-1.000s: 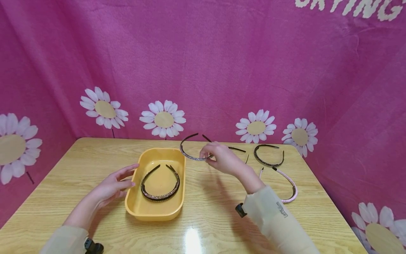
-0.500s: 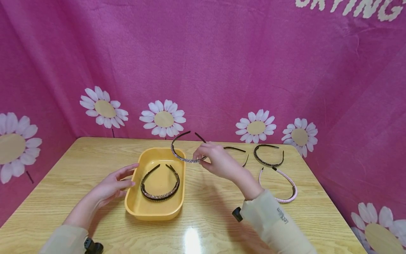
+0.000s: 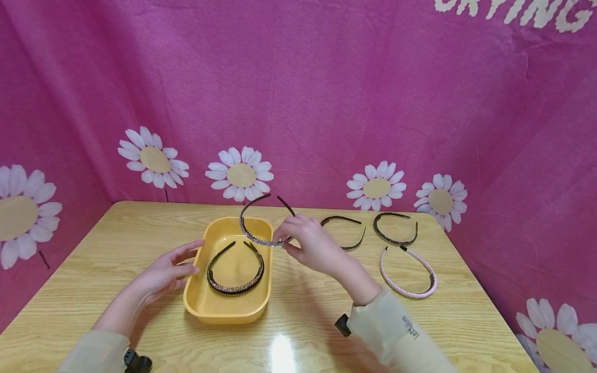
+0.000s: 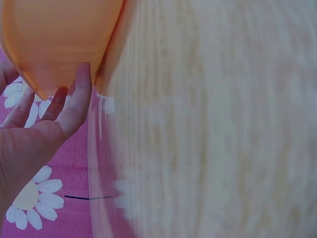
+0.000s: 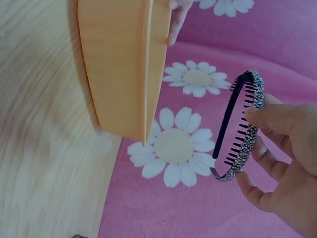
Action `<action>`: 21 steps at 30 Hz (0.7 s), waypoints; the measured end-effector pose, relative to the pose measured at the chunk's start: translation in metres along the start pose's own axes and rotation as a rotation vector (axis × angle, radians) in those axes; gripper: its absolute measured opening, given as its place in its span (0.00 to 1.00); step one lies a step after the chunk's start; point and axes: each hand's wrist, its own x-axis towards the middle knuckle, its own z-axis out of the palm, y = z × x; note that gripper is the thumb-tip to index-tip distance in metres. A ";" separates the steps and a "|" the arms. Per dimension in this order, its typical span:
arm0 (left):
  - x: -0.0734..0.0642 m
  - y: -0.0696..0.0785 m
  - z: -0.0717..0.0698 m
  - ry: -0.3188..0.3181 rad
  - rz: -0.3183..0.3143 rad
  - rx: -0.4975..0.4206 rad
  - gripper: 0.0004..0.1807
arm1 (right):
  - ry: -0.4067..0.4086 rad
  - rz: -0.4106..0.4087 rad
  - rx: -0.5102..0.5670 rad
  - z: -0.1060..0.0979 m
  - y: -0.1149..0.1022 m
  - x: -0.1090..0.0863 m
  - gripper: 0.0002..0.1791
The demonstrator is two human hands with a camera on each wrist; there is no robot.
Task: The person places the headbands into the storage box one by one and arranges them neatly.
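Note:
In the head view, my right hand point(image 3: 310, 243) pinches a glittery silver headband point(image 3: 255, 239). It is held up over the right rim of the yellow plastic bin point(image 3: 228, 314). The right wrist view shows thumb and fingers on its sparkling band point(image 5: 255, 91), with dark comb teeth along the inside. My left hand point(image 3: 160, 274) rests with extended fingers against the bin's left side. In the left wrist view, the fingers point(image 4: 79, 101) touch the outer wall of the bin point(image 4: 59, 39). Inside the bin lie dark headbands point(image 3: 235, 289), one with pinkish stones; they overlap, so I cannot tell how many.
On the right of the wooden table point(image 3: 326, 331) lie a pink headband point(image 3: 410, 292), a dark headband point(image 3: 394, 240) behind it, and another dark headband point(image 3: 345, 217) partly hidden by my right hand. A pink flowered cloth point(image 3: 298, 103) hangs behind the table.
My right hand has carried the silver headband leftward and slightly down, from beside the bin to over its right rim. The left hand and bin have stayed put.

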 end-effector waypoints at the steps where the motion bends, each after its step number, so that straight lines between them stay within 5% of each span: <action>1: 0.000 0.000 0.000 0.000 -0.001 -0.001 0.40 | 0.005 -0.006 -0.004 0.001 -0.002 0.000 0.12; 9: 0.000 0.000 0.000 -0.002 -0.001 -0.005 0.40 | -0.045 0.023 -0.003 0.009 -0.019 0.001 0.13; 21: 0.000 0.001 0.001 0.012 -0.020 0.007 0.40 | -0.022 -0.068 0.033 0.030 -0.032 0.005 0.10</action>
